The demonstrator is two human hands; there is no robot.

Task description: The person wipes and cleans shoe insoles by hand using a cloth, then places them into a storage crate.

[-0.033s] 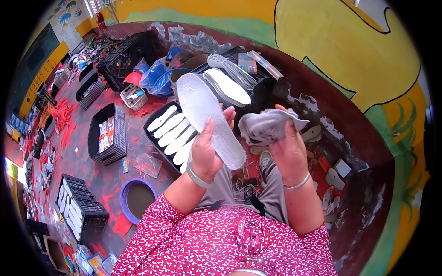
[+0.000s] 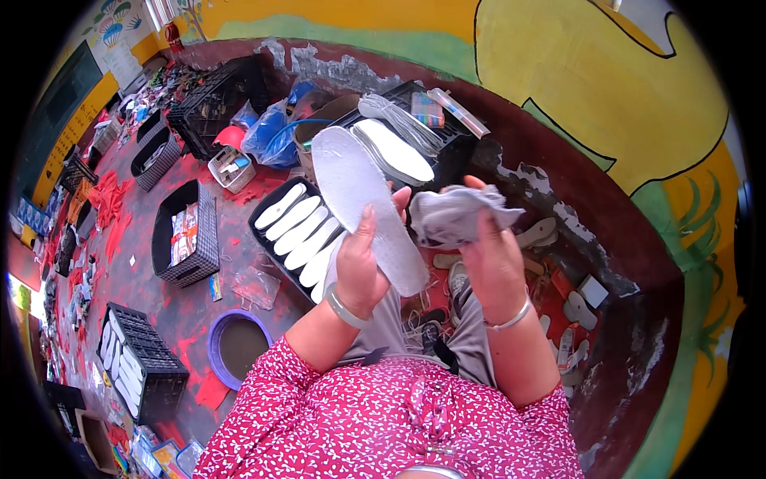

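My left hand (image 2: pixel 363 267) grips a pale grey-white shoe insole (image 2: pixel 355 172) by its edge, thumb on the upper face and fingers underneath. The insole is tilted, its wide end up and to the left. My right hand (image 2: pixel 493 259) is closed on a crumpled grey cloth (image 2: pixel 459 215), thumb on top. The cloth is just right of the insole, with a small gap between them. Beyond the insole, a stack of white insoles (image 2: pixel 395 152) lies on a black crate (image 2: pixel 459 152). More white insoles (image 2: pixel 299 235) lie in a row in a black tray (image 2: pixel 259 209) to the left.
A purple-rimmed basin of murky water (image 2: pixel 214 339) stands at my left. Near it are a black crate of white insoles (image 2: pixel 163 379) and a dark woven basket (image 2: pixel 211 247) with packets. Loose soles (image 2: pixel 580 311) lie at my right, beside the wall (image 2: pixel 638 263).
My right hand has moved a little left with the cloth, closer to the insole. The insole has shifted very slightly to the right.
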